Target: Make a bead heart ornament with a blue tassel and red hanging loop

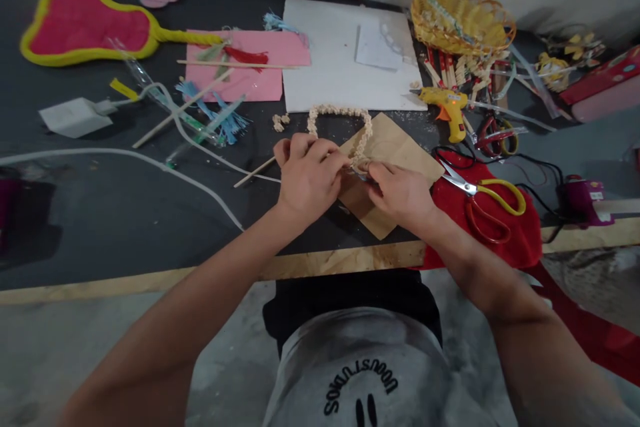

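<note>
A cream, knobbly-edged frame point(340, 109) with an open middle stands out beyond my hands near the table's front edge. My left hand point(313, 177) is closed on its near left part, fingers bent over it. At the near right corner of the frame, my right hand point(403, 193) pinches something greyish between thumb and fingers; it is mostly hidden. Beneath the right hand lies a brown card point(395, 140), turned cornerwise. A few cream crumbs point(281, 122) like the frame's edging sit to the left.
To the right are yellow-and-red-handled scissors point(470, 188) on red cloth point(523, 243), and a yellow glue gun point(450, 107). Behind are a white board point(320, 40), pink sheet point(270, 47) and wicker basket point(423, 23). White cable point(200, 180) crosses the left, near a pink-and-yellow paddle shape point(95, 23).
</note>
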`<move>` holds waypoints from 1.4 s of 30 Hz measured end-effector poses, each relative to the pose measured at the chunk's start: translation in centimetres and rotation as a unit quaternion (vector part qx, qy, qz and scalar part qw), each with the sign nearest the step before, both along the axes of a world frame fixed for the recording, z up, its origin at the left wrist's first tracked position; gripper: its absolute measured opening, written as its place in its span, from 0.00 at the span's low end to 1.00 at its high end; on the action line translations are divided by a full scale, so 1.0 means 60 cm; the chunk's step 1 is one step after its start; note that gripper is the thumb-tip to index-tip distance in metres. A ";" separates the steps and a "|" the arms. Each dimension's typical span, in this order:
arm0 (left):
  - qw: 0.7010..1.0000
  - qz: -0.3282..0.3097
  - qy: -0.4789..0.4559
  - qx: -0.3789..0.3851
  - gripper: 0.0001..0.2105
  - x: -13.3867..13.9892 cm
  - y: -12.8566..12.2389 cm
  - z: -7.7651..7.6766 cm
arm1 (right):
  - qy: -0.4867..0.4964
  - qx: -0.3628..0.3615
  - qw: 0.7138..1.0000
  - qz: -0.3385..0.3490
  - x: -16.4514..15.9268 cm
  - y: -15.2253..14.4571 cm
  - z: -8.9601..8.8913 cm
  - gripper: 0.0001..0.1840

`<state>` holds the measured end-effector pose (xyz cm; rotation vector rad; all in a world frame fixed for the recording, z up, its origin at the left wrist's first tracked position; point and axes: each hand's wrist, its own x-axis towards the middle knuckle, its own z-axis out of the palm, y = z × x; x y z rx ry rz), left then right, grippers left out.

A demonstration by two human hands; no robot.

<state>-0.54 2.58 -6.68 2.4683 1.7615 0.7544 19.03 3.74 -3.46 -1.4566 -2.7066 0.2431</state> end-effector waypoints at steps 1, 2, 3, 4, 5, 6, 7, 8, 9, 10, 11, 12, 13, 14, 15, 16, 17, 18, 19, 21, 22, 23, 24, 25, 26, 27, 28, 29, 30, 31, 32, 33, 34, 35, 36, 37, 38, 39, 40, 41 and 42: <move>1.000 -0.002 0.001 0.001 0.06 -0.002 0.000 0.000 | -0.002 -0.008 1.000 -0.006 0.001 -0.002 -0.001 0.16; 1.000 -0.003 0.001 0.001 0.06 -0.005 0.000 0.002 | -0.004 -0.015 1.000 -0.008 0.002 -0.003 -0.001 0.16; 1.000 -0.005 0.003 -0.001 0.06 -0.007 0.000 0.004 | -0.006 -0.021 1.000 -0.007 0.003 -0.005 -0.002 0.16; 1.000 -0.006 0.007 -0.003 0.07 -0.010 0.000 0.006 | -0.008 -0.025 1.000 -0.004 0.004 -0.006 -0.003 0.16; 1.000 -0.008 0.013 -0.005 0.07 -0.012 0.001 0.010 | -0.009 -0.027 1.000 -0.002 0.005 -0.007 -0.004 0.16; 1.000 -0.009 0.019 -0.006 0.07 -0.014 0.002 0.013 | -0.010 -0.028 1.000 0.001 0.005 -0.008 -0.004 0.16; 1.000 -0.009 0.027 -0.007 0.07 -0.015 0.003 0.016 | -0.013 -0.029 0.999 0.003 0.005 -0.009 -0.005 0.17; 0.999 -0.010 0.032 -0.008 0.08 -0.016 0.004 0.018 | -0.017 -0.029 0.999 0.005 0.004 -0.010 -0.005 0.17; 0.999 -0.010 0.033 -0.010 0.08 -0.016 0.007 0.019 | -0.024 -0.028 0.999 0.007 0.003 -0.011 -0.005 0.18; 0.999 -0.012 0.028 -0.014 0.09 -0.015 0.009 0.020 | -0.032 -0.027 0.999 0.010 0.003 -0.012 -0.005 0.19; 1.000 -0.014 0.021 -0.018 0.08 -0.015 0.012 0.019 | -0.039 -0.026 0.999 0.012 0.002 -0.013 -0.004 0.19; 1.000 -0.015 0.011 -0.022 0.08 -0.015 0.015 0.017 | -0.045 -0.024 0.999 0.014 0.001 -0.014 -0.003 0.19; 1.000 -0.016 0.002 -0.025 0.08 -0.014 0.018 0.015 | -0.047 -0.019 0.999 0.015 0.001 -0.015 -0.002 0.19; 1.000 -0.017 -0.007 -0.025 0.07 -0.014 0.020 0.013 | -0.047 -0.013 0.999 0.019 0.000 -0.016 -0.001 0.18; 0.999 -0.017 -0.011 -0.025 0.08 -0.015 0.022 0.012 | -0.045 -0.007 0.999 0.023 0.001 -0.017 0.000 0.17; 1.000 -0.018 -0.013 -0.022 0.08 -0.015 0.023 0.010 | -0.043 -0.001 0.999 0.028 0.001 -0.018 0.000 0.16; 1.000 -0.019 -0.012 -0.019 0.08 -0.016 0.024 0.009 | -0.041 0.004 0.999 0.034 0.001 -0.019 0.001 0.15; 1.000 -0.022 -0.008 -0.017 0.08 -0.016 0.024 0.009 | -0.041 0.006 0.998 0.039 0.002 -0.021 0.001 0.15; 1.000 -0.026 -0.001 -0.015 0.08 -0.017 0.023 0.009 | -0.039 0.007 0.998 0.047 0.003 -0.022 0.001 0.14; 0.999 -0.033 0.012 -0.011 0.09 -0.018 0.022 0.009 | -0.038 0.011 0.997 0.061 0.004 -0.024 0.002 0.15; 0.999 -0.034 0.016 -0.008 0.09 -0.018 0.021 0.009 | -0.038 0.014 0.997 0.067 0.005 -0.025 0.003 0.15; 0.999 -0.034 0.017 -0.005 0.09 -0.018 0.021 0.009 | -0.038 0.017 0.997 0.072 0.006 -0.026 0.004 0.15; 0.999 -0.032 0.016 -0.003 0.09 -0.018 0.020 0.009 | -0.039 0.018 0.996 0.074 0.006 -0.026 0.005 0.15; 0.999 -0.032 0.015 -0.002 0.09 -0.017 0.020 0.009 | -0.041 0.017 0.996 0.074 0.007 -0.027 0.008 0.15; 0.999 -0.033 0.015 -0.002 0.09 -0.017 0.019 0.009 | -0.044 0.015 0.996 0.072 0.008 -0.027 0.010 0.15; 0.999 -0.034 0.015 -0.004 0.08 -0.017 0.019 0.008 | -0.048 0.011 0.996 0.072 0.009 -0.028 0.013 0.15; 0.999 -0.035 0.016 -0.005 0.08 -0.017 0.020 0.008 | -0.052 0.007 0.996 0.072 0.011 -0.029 0.016 0.15; 0.999 -0.035 0.015 -0.005 0.08 -0.016 0.020 0.007 | -0.055 0.005 0.996 0.072 0.012 -0.031 0.019 0.15; 0.999 -0.033 0.013 -0.003 0.08 -0.016 0.020 0.007 | -0.058 0.003 0.996 0.071 0.014 -0.034 0.021 0.15; 0.999 -0.030 0.010 -0.001 0.08 -0.016 0.021 0.006 | -0.060 0.002 0.996 0.070 0.015 -0.037 0.023 0.15; 1.000 -0.029 0.009 -0.001 0.08 -0.017 0.021 0.005 | -0.061 0.001 0.996 0.070 0.017 -0.041 0.024 0.15; 1.000 -0.028 0.008 -0.001 0.08 -0.017 0.022 0.004 | -0.060 0.002 0.996 0.072 0.020 -0.045 0.024 0.14; 1.000 -0.027 0.008 -0.002 0.08 -0.017 0.022 0.003 | -0.057 0.006 0.996 0.074 0.022 -0.049 0.024 0.13; 1.000 -0.027 0.009 -0.005 0.08 -0.018 0.022 0.003 | -0.054 0.010 0.995 0.078 0.025 -0.054 0.024 0.12; 1.000 -0.026 0.010 -0.008 0.08 -0.018 0.022 0.002 | -0.051 0.015 0.995 0.081 0.028 -0.058 0.023 0.11; 1.000 -0.026 0.011 -0.011 0.08 -0.018 0.022 0.002 | -0.048 0.020 0.995 0.081 0.031 -0.062 0.021 0.11; 0.999 -0.027 0.011 -0.015 0.08 -0.017 0.022 0.003 | -0.044 0.023 0.996 0.079 0.035 -0.066 0.020 0.11; 0.999 -0.026 0.012 -0.017 0.08 -0.017 0.022 0.003 | -0.040 0.024 0.996 0.076 0.038 -0.070 0.019 0.10; 0.999 -0.025 0.015 -0.018 0.08 -0.017 0.022 0.003 | -0.036 0.023 0.996 0.074 0.041 -0.073 0.018 0.10; 0.999 -0.023 0.018 -0.017 0.09 -0.017 0.023 0.004 | -0.030 0.020 0.997 0.072 0.044 -0.077 0.017 0.11; 0.999 -0.023 0.023 -0.014 0.09 -0.017 0.023 0.005 | -0.025 0.017 0.997 0.070 0.047 -0.081 0.017 0.11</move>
